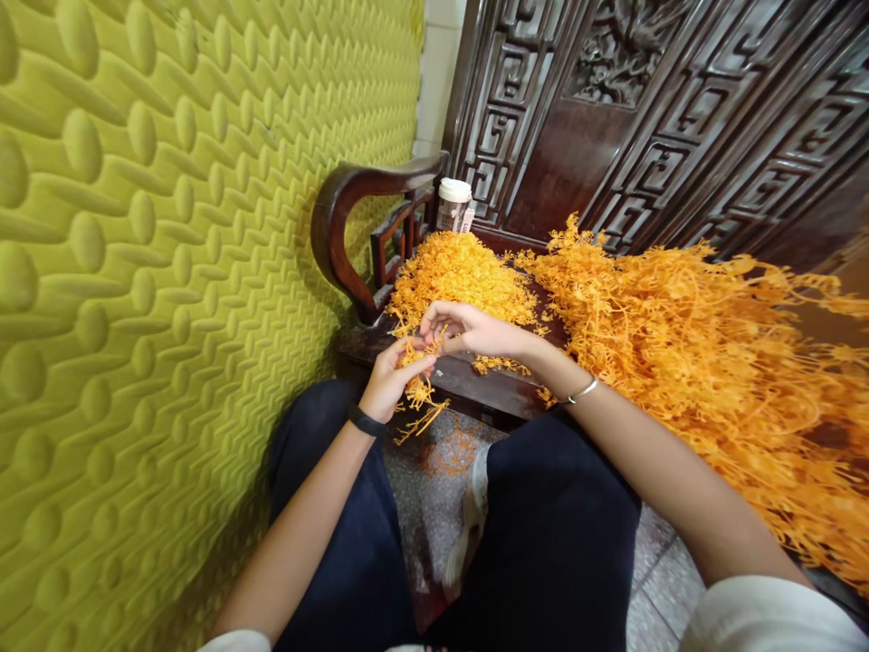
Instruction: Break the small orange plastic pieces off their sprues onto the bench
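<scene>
Inspecting from the hands as clock centre, the work in hand is judged to be part-way through. The left hand (394, 380) is mostly closed, thumb and fingers gripping an orange sprig (418, 391), whose loose ends hang over the seat's front edge towards six o'clock. The right hand (479, 331) is curled, thumb and fingertips drawn close together on the sprig's upper end.

Apparently done: a mound of short orange pieces (468, 276) at twelve to one o'clock on the dark wooden seat (468, 385), with a small cluster (501, 364) near the right hand at three to four o'clock. Apparently left: a much bulkier heap of long orange stems (679, 353) at three o'clock. By bulk, more seems outstanding than finished. Orange scraps (453, 451) lie on the floor at six o'clock.

Hard to make out: the exact contact at the fingertips, where fingers and sprig overlap; whether any tool is used, none being visible. The heap runs out of view at the right edge, and its underside and support are mostly hidden. The lidded cup (453, 206) at twelve o'clock is partly masked by the mound; its contents and label cannot be read.
</scene>
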{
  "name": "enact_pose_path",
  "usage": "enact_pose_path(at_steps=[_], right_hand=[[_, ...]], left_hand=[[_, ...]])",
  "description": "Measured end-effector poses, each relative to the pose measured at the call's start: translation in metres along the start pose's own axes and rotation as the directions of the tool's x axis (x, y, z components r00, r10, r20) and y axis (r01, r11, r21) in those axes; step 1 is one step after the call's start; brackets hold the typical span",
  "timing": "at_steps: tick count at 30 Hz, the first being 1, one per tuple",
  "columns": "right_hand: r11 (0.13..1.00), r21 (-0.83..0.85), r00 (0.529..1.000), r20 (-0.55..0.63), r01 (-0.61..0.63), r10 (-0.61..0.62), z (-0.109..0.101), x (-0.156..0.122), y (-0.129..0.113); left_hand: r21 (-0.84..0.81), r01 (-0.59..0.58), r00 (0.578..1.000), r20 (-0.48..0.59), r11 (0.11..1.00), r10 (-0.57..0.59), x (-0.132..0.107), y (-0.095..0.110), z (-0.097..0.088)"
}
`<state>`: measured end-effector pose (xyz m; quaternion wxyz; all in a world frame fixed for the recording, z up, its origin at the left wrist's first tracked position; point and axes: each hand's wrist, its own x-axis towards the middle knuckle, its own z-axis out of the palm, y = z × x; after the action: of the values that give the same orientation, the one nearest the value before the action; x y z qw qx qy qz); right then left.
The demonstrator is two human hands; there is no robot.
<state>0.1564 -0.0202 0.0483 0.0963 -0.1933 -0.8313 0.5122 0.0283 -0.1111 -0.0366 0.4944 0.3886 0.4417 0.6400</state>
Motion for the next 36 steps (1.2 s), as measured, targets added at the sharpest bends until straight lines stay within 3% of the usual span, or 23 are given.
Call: enact_pose_path(at_steps=[4,9,12,16,21,26,30,36], right_hand=[[0.999,-0.038,1.0,-0.008,-0.024,0.024,-0.003,-0.001,0.004],[0.996,-0.083,0.994,0.102,-0.038,0.046,-0.001,-0.003,0.009],[0.994,-0.098,0.995,0.081,-0.045,0.053,-0.002,-0.002,0.009],[0.982,-0.158,0.993,0.05,-0.1,0.109,-0.005,-0.001,0.011],[0.986,-0.093,0.99,-0.041,-0.138,0.135,-0.001,0.001,0.014],[0.99,-0.088,0.994,-0.01,-0.108,0.108,-0.002,0.003,0.017],[0.962,-0.217,0.986,-0.039,-0.166,0.161,-0.001,0.003,0.021],[0.895,-0.392,0.969,0.032,-0.215,0.247,0.001,0.002,0.02]], left_hand=[[0.051,-0.07,0.997,-0.034,0.996,0.072,0.0,0.001,0.0],[0.115,-0.146,0.988,-0.033,0.983,0.151,-0.001,-0.001,0.0],[0.132,-0.146,0.987,-0.053,0.98,0.154,-0.002,-0.002,0.001],[0.096,-0.089,0.994,-0.048,0.991,0.094,-0.001,-0.004,0.003],[0.016,0.092,0.996,0.018,0.996,-0.092,0.0,-0.005,0.002],[0.043,0.125,0.992,0.025,0.991,-0.126,-0.001,-0.002,-0.001],[0.095,0.151,0.988,0.028,0.984,-0.154,-0.002,-0.002,-0.001],[0.195,0.187,0.966,0.143,0.963,-0.217,-0.003,-0.004,0.001]])
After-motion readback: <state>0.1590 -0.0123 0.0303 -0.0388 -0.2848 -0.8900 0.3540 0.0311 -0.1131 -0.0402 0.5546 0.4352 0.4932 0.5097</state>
